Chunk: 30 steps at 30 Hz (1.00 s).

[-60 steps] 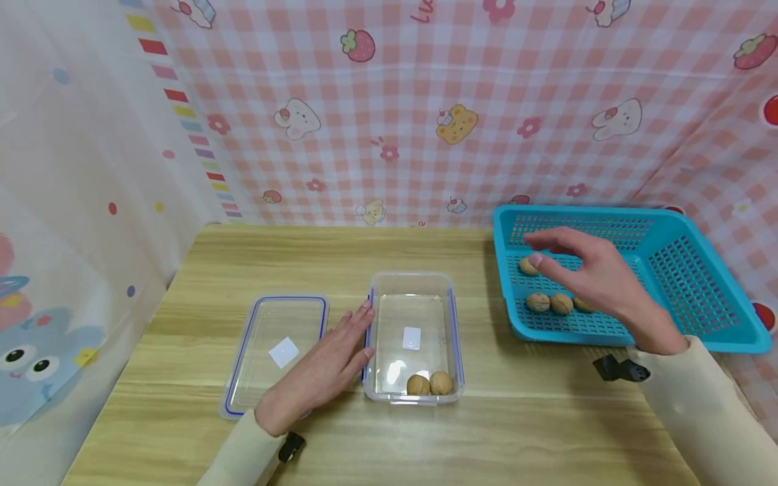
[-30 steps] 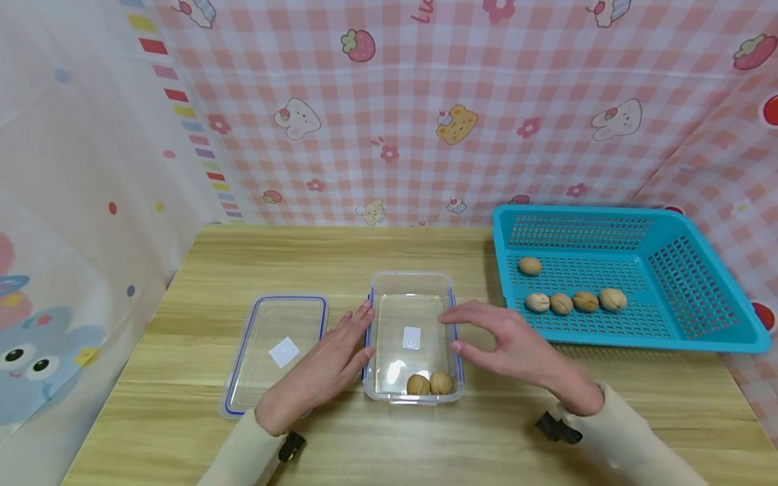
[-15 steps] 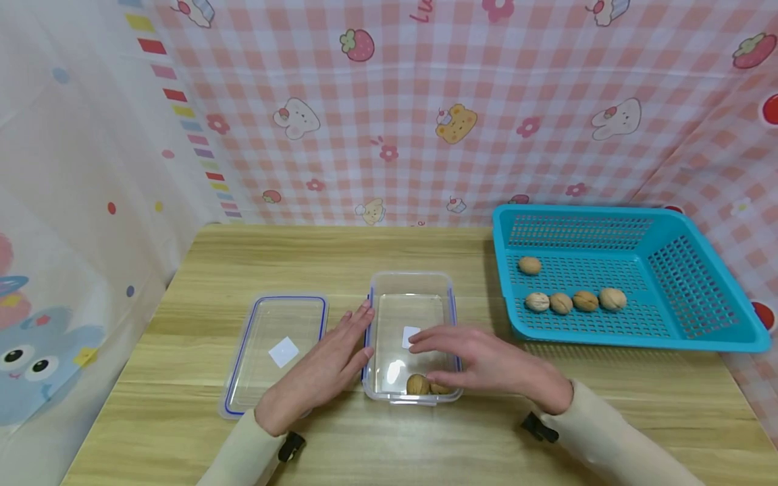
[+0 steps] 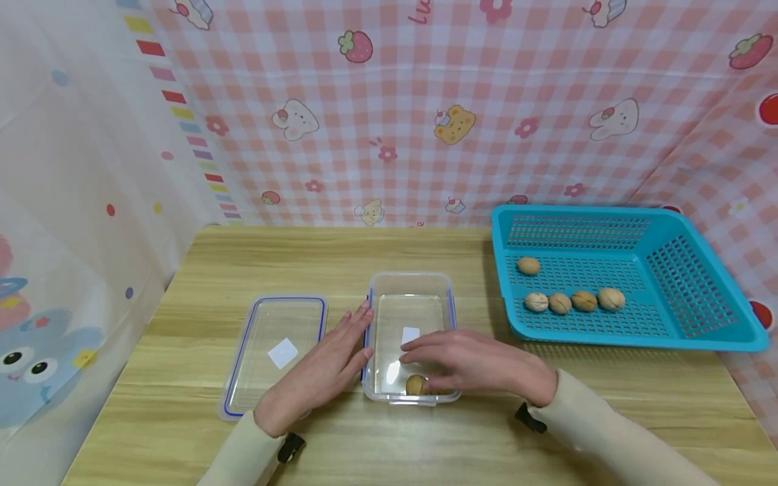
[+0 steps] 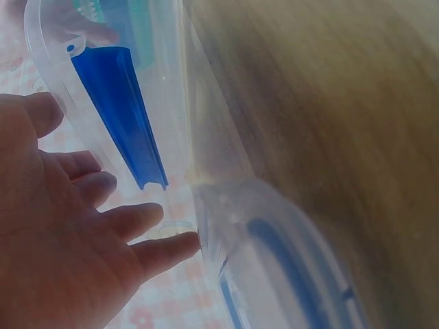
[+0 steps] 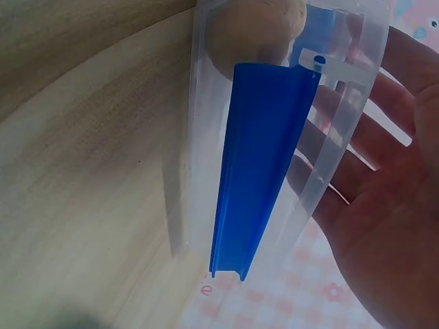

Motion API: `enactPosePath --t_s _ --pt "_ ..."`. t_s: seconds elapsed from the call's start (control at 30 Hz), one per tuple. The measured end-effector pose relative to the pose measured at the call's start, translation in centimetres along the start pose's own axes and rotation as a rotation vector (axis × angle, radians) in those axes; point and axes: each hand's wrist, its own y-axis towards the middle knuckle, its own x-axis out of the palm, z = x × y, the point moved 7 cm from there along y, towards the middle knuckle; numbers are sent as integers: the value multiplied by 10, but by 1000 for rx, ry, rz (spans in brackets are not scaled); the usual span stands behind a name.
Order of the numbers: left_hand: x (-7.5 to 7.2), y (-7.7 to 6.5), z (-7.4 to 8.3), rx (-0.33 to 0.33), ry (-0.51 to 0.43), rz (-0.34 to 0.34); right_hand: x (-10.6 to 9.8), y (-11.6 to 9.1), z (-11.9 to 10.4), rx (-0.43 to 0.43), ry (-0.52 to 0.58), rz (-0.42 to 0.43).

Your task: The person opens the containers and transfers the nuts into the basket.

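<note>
A clear plastic food container [image 4: 378, 304] with blue side clips stands on the table. My left hand [image 4: 321, 371] rests at its left side, fingers extended along the rim; the left wrist view shows these fingers [image 5: 134, 221] beside the blue clip [image 5: 118, 113]. Over the right wall reaches my right hand [image 4: 464, 361], its fingertips down inside and thumb by the walnuts. One walnut [image 4: 416, 385] shows at the near end; the hand mostly hides the other. In the right wrist view a walnut [image 6: 250, 34] appears through the wall, apart from the fingers [image 6: 350, 164].
The container's lid [image 4: 286, 314], blue-sealed, lies on the wooden table [image 4: 340, 256] at the left, partly beneath my left forearm. At the right stands a blue basket [image 4: 608, 339] with several walnuts [image 4: 584, 301] in it. Patterned cloth [image 4: 413, 169] hangs behind.
My right hand has come from above the basket leftward to the container and dipped in over the walnuts. The left hand has stayed in place.
</note>
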Motion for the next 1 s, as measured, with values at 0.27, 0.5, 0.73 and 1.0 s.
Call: enactPosePath --t_s 0.27,0.5,0.73,1.0 --pt "0 0 -1 9 -4 11 9 9 -3 -25 -88 -100" --pt "0 0 -1 0 -10 1 14 15 -7 -100 -107 -127" --pt "0 0 -1 6 -15 7 16 18 -8 -139 -105 -153" --pt "0 0 -1 12 -16 13 20 20 -8 -126 -125 -184"
